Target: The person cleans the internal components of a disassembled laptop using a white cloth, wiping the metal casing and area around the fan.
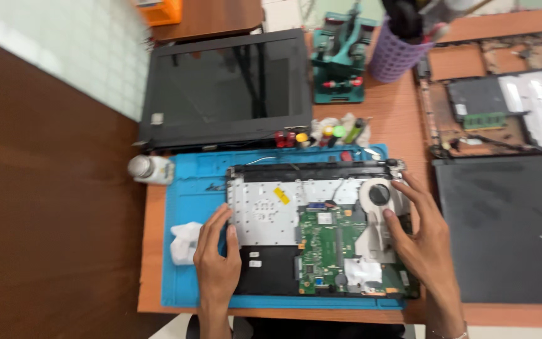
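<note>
**Both hands on opened laptop base**

Left hand: palm down, fingers loosely spread, holding nothing; fingertips rest on the left edge of the laptop base, at its 9 o'clock side. Right hand: palm down, fingers spread wide, holding nothing; thumb on the grey fan housing, fingers over the base's 3 o'clock edge.

The base lies open on a blue mat, green board exposed. A white cloth lies at 9 o'clock of the left hand.

Containers: purple cup, at 12 o'clock of the base, holds dark tools. White bottle lies at 10 o'clock. Detached screen lies at 11 o'clock.
</note>
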